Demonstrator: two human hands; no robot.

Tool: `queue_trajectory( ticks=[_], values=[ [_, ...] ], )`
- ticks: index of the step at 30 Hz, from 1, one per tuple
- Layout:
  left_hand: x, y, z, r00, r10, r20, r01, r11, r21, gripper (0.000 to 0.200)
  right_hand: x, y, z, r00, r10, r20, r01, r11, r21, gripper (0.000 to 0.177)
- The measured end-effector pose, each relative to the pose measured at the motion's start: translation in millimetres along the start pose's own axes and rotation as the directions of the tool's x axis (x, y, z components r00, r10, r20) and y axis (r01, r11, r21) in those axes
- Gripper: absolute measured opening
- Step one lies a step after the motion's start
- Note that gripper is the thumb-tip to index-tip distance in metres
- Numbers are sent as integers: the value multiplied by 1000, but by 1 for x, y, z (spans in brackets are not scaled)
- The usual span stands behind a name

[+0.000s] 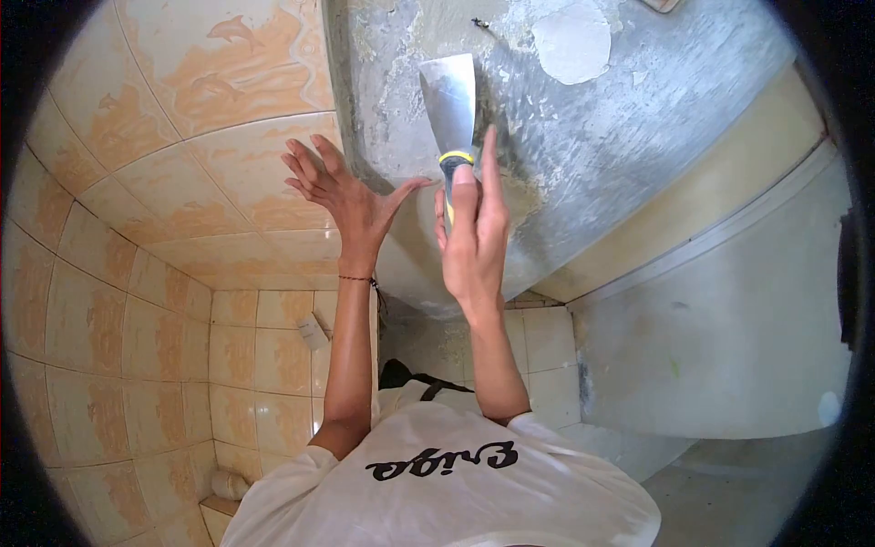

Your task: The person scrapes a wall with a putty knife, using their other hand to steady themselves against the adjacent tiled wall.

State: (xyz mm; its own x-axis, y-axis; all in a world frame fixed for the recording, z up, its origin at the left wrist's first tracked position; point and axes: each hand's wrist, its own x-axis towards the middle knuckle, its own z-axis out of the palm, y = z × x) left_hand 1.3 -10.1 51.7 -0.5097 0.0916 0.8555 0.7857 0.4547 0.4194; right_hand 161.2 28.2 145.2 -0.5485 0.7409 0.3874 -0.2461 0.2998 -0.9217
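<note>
My right hand (pixel 474 232) grips a putty knife (pixel 450 100) by its yellow-ringed handle, index finger stretched along it. The wide metal blade lies against a rough grey wall (pixel 620 137) with peeling paint. My left hand (pixel 342 187) is open, fingers spread, its palm resting on the tiled wall just left of the grey surface's edge. A thin dark bracelet circles the left wrist.
Beige and orange tiles (pixel 164 237) cover the left wall, two with dolphin motifs. A pale patch (pixel 572 41) shows on the grey wall above the blade. A cream door frame (pixel 693 228) and white door (pixel 729 346) stand at the right. My white shirt (pixel 437 483) fills the bottom.
</note>
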Motion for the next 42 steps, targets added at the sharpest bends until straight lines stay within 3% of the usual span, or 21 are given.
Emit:
queue_trajectory(
  ticks=[1,3,5,7,9,11,12,15,18,19,21,22,24,28,30,31,33,42],
  values=[
    [0,0,0,1000,0,4,0,1000,3,159,-2,-1,-2,1000,1,3,-1,1000,1,46],
    [0,-1,1,1000,-4,1,4,1000,12,159,-4,-3,-9,983,151,104,-170,963,207,39],
    [1,-1,1,1000,18,-9,-18,1000,-5,159,-6,-1,-13,992,90,91,-107,974,201,32],
    [1,-1,1,1000,0,2,0,1000,-5,159,-7,1,-19,995,-71,66,68,997,40,37],
    [-1,-1,-1,1000,-10,21,11,1000,-9,159,-4,6,-19,995,-83,54,82,996,22,37],
    [0,0,-1,1000,-5,12,5,1000,-12,159,2,20,-18,935,-353,-7,353,934,-50,42],
    [0,0,0,1000,-4,14,4,1000,-15,159,1,19,-20,936,-353,-10,352,934,-53,42],
    [1,0,1,1000,2,-10,-2,1000,-3,159,-2,4,-27,993,82,87,-97,978,185,47],
    [0,-1,2,1000,14,-21,-13,1000,14,159,3,1,-38,964,210,165,-221,974,49,52],
    [1,0,1,1000,13,-23,-13,1000,5,160,3,7,-36,961,218,170,-228,973,44,52],
    [0,0,1,1000,12,-28,-12,1000,-1,160,4,21,-30,979,-117,169,125,991,-38,58],
    [0,0,2,1000,4,-20,-4,1000,-4,161,3,21,-31,978,-116,172,124,992,-37,58],
    [1,-1,2,1000,-2,-12,2,1000,-4,161,0,17,-32,939,72,336,-160,957,243,61],
    [0,-2,1,1000,-1,-8,1,1000,-18,161,4,33,-25,936,-106,335,20,968,250,61],
    [1,-2,1,1000,-6,2,6,1000,-21,161,5,29,-26,909,-18,416,-217,832,511,62],
    [1,-3,1,1000,12,-8,-12,1000,-14,161,7,28,-27,910,-16,414,-218,832,511,62],
    [0,-3,1,1000,28,-14,-28,1000,-8,161,10,27,-32,816,-30,578,-481,520,706,61],
    [2,-1,2,1000,3,-13,-3,1000,-4,160,19,-7,-20,849,137,511,-456,678,576,56]
  ],
)
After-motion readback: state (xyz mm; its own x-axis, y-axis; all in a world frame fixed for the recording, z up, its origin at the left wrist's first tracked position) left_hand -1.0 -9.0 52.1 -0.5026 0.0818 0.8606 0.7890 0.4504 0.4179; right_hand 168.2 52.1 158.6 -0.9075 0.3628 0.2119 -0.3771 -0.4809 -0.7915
